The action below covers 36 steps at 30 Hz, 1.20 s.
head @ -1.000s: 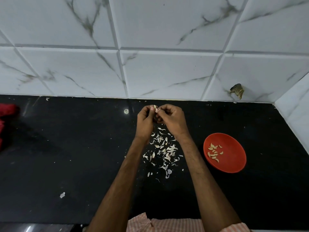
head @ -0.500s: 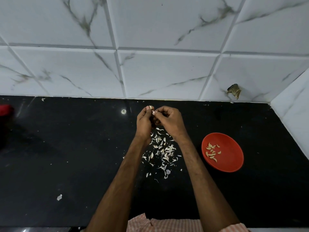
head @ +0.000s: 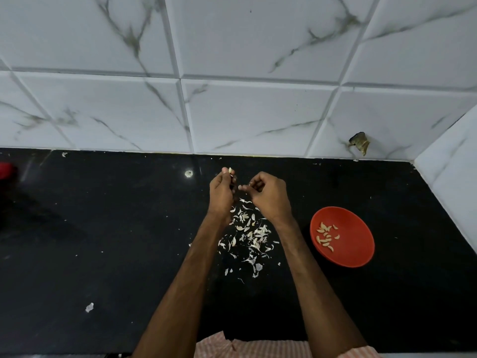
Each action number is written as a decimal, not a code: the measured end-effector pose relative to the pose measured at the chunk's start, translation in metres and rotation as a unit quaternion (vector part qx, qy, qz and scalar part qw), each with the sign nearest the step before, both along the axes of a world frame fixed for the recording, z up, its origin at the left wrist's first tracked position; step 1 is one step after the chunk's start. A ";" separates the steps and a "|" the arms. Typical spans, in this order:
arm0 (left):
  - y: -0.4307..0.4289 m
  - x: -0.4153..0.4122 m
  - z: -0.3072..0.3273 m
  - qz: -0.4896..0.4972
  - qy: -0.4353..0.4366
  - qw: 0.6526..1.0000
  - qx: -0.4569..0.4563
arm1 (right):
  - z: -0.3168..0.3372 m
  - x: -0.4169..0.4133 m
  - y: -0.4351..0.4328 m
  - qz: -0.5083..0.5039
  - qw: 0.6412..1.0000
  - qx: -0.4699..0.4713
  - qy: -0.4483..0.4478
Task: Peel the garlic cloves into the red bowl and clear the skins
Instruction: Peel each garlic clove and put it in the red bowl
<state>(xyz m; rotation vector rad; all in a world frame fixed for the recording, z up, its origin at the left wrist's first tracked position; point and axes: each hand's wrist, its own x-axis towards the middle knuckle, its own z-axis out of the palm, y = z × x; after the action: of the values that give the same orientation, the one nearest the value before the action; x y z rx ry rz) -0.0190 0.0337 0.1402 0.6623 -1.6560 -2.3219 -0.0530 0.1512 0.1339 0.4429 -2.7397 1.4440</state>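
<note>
My left hand [head: 221, 193] is raised over the black counter with a pale garlic clove [head: 230, 170] pinched at its fingertips. My right hand [head: 268, 193] is just to its right, a small gap between them, fingers curled with a thin bit of skin at the tips. Below both hands lies a scattered pile of garlic skins [head: 249, 233]. The red bowl [head: 353, 244] sits on the counter to the right of my right wrist and holds several peeled cloves [head: 325, 236].
The black counter [head: 116, 241] meets a white marble-tiled wall at the back and a side wall at right. A stray skin flake [head: 89, 307] lies at front left. A red object [head: 6, 170] shows at the far left edge.
My hands were pressed together on the clove; now they have pulled apart, the left keeping the clove and the right drawn away to the right.
</note>
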 end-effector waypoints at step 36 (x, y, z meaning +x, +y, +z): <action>0.032 -0.011 -0.027 -0.030 0.061 0.995 -0.070 | -0.011 0.005 0.020 -0.060 0.804 -0.523 -0.277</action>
<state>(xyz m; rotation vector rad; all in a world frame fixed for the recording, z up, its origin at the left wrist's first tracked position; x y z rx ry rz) -0.0302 0.0655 0.1132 0.4401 -1.7837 -2.2117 -0.0485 0.1711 0.1234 -0.2419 -1.6297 2.9897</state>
